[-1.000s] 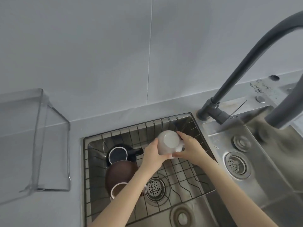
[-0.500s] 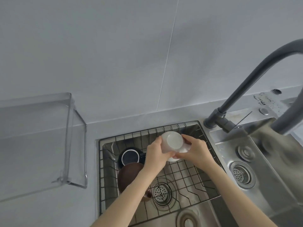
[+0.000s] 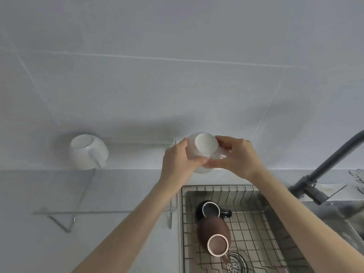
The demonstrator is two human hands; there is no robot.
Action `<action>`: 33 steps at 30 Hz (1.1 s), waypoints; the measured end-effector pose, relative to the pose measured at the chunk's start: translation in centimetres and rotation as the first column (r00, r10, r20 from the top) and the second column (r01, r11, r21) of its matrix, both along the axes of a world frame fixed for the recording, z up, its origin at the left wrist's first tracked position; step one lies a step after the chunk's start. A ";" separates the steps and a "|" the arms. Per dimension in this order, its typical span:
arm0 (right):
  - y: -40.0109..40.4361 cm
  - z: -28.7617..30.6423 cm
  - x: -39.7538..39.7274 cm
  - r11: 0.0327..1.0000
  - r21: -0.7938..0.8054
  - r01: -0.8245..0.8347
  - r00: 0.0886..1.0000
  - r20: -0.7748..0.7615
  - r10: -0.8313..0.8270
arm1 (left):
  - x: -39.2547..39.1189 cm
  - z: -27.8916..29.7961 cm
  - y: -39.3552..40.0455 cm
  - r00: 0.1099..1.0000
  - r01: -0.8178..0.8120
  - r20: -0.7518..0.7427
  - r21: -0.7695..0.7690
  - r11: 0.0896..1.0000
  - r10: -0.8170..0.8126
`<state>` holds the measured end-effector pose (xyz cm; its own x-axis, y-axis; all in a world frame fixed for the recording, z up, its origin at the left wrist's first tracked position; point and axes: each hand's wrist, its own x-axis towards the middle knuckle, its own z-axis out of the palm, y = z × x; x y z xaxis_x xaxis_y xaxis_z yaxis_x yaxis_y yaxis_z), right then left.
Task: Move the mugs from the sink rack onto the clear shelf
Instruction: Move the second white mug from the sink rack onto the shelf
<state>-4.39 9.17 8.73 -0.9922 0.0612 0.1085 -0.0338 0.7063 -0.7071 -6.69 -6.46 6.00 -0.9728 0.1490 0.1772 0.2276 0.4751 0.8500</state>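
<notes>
A white mug point(image 3: 204, 146) is upside down in the air, its base facing me, at the right end of the clear shelf point(image 3: 102, 212). My left hand point(image 3: 177, 162) grips its left side and my right hand point(image 3: 236, 156) grips its right side. Another white mug point(image 3: 88, 152) stands upside down on the shelf at the left. Below, the wire sink rack point(image 3: 250, 229) holds a dark blue mug point(image 3: 210, 210) and a brown mug point(image 3: 215, 236) lying on its side.
A dark grey faucet point(image 3: 323, 174) rises at the right above a second steel basin point(image 3: 350, 215). The tiled wall point(image 3: 177, 75) stands right behind the shelf. A round drain strainer point(image 3: 235, 263) shows under the rack.
Both hands have lifted the white mug up out of the sink rack and leftward to shelf height. The view has tilted up and left, revealing the other white mug on the shelf.
</notes>
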 end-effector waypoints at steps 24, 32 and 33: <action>-12.9 -4.9 -9.3 0.991 -0.002 -0.133 0.981 0.146 0.132 | -6.5 -4.1 -13.4 0.967 -0.121 0.230 0.019 0.993 0.113; -12.5 -5.2 -9.3 0.987 -0.051 -0.152 0.980 0.123 0.157 | -6.5 -4.4 -13.2 0.963 -0.158 0.219 -0.001 0.988 0.154; -12.5 -5.4 -9.4 0.986 -0.050 -0.158 0.980 0.117 0.163 | -6.5 -4.5 -13.2 0.963 -0.160 0.218 -0.009 0.987 0.158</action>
<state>-13.76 -3.29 3.37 -0.9951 -0.0984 -0.0119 -0.0574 0.6698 -0.7404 -13.14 -19.63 1.53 -0.9991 -0.0110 -0.0404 -0.0407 0.4827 0.8749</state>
